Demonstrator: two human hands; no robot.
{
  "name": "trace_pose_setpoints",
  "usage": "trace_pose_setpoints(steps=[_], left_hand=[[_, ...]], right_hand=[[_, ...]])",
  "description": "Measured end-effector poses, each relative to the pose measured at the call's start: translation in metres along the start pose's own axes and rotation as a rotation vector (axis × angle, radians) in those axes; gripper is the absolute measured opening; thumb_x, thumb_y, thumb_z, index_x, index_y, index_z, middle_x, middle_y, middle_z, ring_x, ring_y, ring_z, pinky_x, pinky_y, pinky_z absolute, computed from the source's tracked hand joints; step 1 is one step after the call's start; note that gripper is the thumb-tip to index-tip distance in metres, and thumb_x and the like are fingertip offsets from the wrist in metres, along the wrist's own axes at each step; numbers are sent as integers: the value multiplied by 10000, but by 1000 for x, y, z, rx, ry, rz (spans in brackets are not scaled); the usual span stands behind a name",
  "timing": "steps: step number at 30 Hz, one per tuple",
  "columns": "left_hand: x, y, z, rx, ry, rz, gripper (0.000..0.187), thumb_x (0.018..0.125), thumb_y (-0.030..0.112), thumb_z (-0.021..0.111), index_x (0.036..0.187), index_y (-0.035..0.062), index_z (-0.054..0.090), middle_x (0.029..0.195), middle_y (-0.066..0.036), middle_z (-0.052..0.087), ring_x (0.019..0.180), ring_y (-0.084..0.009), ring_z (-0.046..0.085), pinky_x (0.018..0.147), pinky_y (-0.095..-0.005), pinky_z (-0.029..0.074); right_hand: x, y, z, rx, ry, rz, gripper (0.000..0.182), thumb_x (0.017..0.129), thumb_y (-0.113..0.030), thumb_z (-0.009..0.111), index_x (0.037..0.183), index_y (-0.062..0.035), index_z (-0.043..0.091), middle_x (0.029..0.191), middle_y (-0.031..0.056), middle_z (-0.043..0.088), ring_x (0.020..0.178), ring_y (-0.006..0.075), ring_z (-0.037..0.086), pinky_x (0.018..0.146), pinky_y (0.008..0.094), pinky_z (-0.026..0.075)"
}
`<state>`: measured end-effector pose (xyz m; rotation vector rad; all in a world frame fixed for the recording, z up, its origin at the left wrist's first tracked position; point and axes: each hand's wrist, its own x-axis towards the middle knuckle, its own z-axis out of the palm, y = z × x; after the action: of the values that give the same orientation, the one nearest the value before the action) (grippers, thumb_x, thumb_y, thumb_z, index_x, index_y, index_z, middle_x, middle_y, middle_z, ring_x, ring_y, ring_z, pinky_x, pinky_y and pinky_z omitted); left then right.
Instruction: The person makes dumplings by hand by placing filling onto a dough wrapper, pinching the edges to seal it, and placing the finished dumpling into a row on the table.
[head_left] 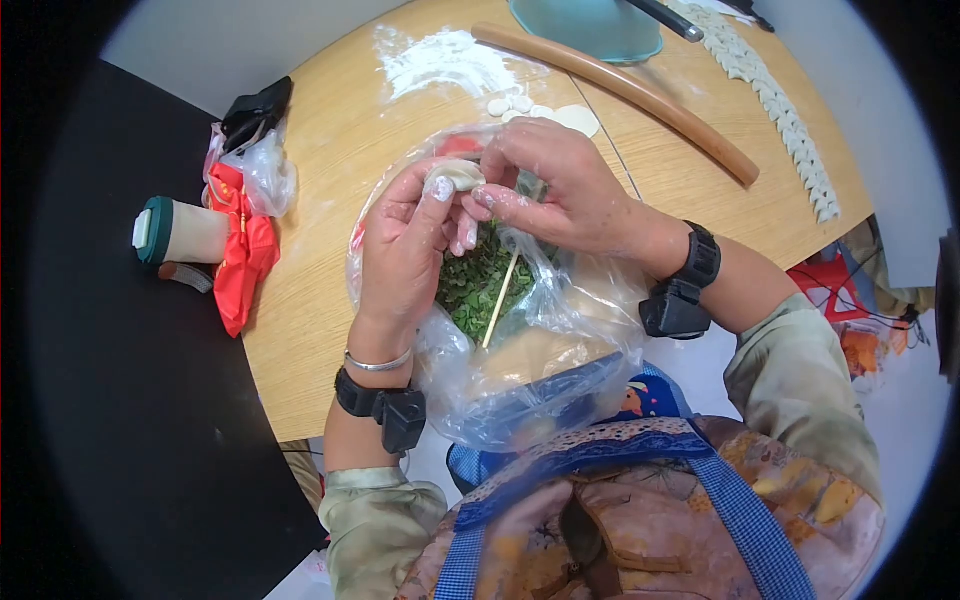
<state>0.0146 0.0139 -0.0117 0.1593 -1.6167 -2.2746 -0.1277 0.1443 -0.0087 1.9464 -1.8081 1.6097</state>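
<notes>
A pale folded dumpling (pixel 460 174) is pinched between my two hands. My left hand (pixel 400 235) holds its left side, with floury thumb and fingers closed round it. My right hand (pixel 560 185) has its thumb and fingertips on the dumpling's right edge. Chopped green filling (pixel 478 285) lies beneath my hands in a clear plastic bag (pixel 545 300), partly covered by my hands. A thin light stick (pixel 500 300) stands slanted in the filling. Round dough wrappers (pixel 575 121) and small dough pieces sit on the table just beyond my right hand.
A long wooden rolling pin (pixel 620 95) lies diagonally across the wooden table (pixel 310 300). White flour (pixel 445 62) is spread at the back, near a blue-green bowl (pixel 590 30). A row of finished dumplings (pixel 775 110) runs along the right. A cup (pixel 190 232) and red bag (pixel 248 255) are left.
</notes>
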Motion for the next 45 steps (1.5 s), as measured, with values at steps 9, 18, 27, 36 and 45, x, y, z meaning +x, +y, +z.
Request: trace_pose_setpoints(steps=[9,18,27,36,45], left_hand=[[0,1,1,27,-10,5,256,993,196,496,1140,-1,565,835,-63,628,663,-65,532,595,-181,436],[0,0,4,-2,-1,36,221,987,163,504,1143,11,540,838,-57,621,666,-63,535,594,-178,439],[-1,0,5,44,20,-3,203,980,136,502,1133,8,539,833,-32,610,668,-56,535,590,-175,429],[0,-2,0,95,-21,0,208,982,133,497,1140,5,537,822,-51,624,672,-57,535,596,-173,423],[0,-1,2,176,-40,28,160,965,111,530,1077,6,573,808,-31,627,650,-40,529,570,-166,417]], right_hand=[[0,2,0,-62,1,-54,141,813,-165,644,824,-42,576,766,117,584,758,323,578,672,406,444],[1,3,0,-20,17,-142,161,815,-181,648,797,-55,548,751,96,574,752,306,580,668,388,444],[0,-2,-2,-28,-46,-31,275,812,-286,687,748,-80,516,666,46,540,601,244,553,612,355,424],[-1,4,1,-158,-30,-134,142,843,-217,621,839,-90,558,737,58,563,687,286,567,644,382,411],[3,-1,-11,-171,-178,-81,175,869,-278,606,866,-107,564,717,54,559,681,292,567,644,385,411]])
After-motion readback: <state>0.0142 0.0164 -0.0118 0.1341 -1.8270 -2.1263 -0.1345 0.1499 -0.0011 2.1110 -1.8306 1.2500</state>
